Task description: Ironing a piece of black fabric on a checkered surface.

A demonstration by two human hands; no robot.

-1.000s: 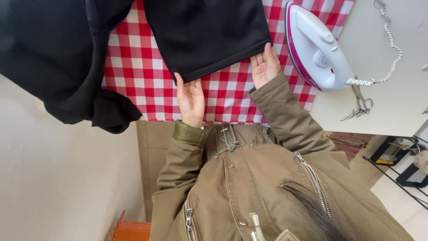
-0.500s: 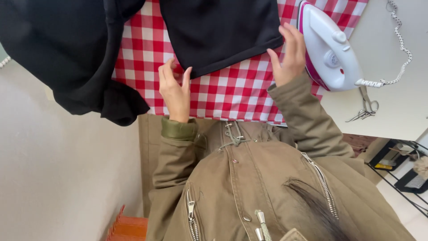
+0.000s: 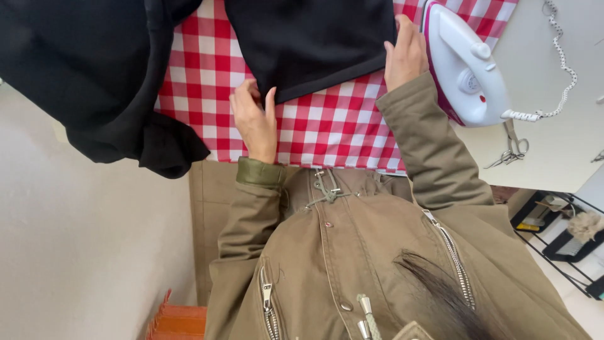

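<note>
A black garment (image 3: 308, 44) lies spread on a red-and-white checked ironing cover (image 3: 333, 126). My left hand (image 3: 255, 119) rests near the garment's lower left corner, fingers apart, its fingertips at the cloth's edge. My right hand (image 3: 406, 53) lies flat against the garment's right edge, pressing on it. More black cloth (image 3: 94, 75) hangs off the left side of the board in a heap. Both my sleeves are olive green.
A white and purple iron (image 3: 469, 69) stands just right of my right hand, its coiled cord (image 3: 553, 63) trailing over a white table (image 3: 566, 151). Small metal scissors (image 3: 513, 148) lie near the table's front edge. A black wire rack (image 3: 566, 239) stands at the lower right.
Both hands have moved up the board: the right one from the garment's lower hem to its right edge beside the iron, the left one up to the lower left corner.
</note>
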